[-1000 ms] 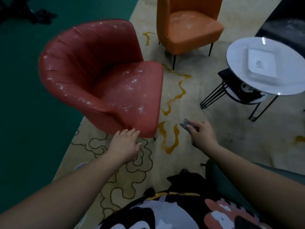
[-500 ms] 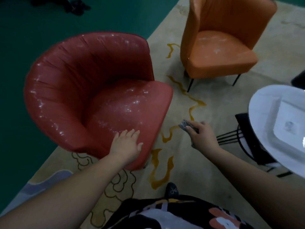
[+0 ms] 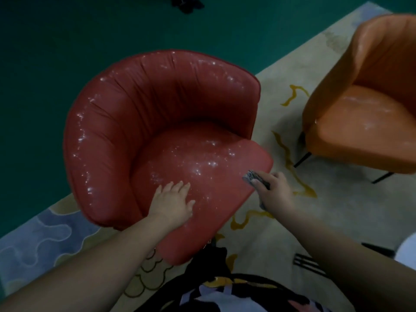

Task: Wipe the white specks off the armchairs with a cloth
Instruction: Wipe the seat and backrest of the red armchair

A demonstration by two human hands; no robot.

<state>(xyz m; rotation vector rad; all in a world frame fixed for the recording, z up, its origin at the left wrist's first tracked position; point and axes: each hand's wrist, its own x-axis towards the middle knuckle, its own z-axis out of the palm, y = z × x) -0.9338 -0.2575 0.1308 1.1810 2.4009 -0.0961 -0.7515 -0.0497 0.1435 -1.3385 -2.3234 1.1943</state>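
Right, from the head view: the right hand (image 3: 273, 194) grips a small grey cloth (image 3: 253, 176) at the front right edge of the red armchair (image 3: 157, 122), and the thickest white specks (image 3: 202, 164) lie just to its left, toward the seat's middle. The left hand (image 3: 173, 202) rests flat, fingers straight, on the seat's front edge. I'd say the right hand is the nearer one. The orange armchair (image 3: 369, 122), also dusted, stands well apart.
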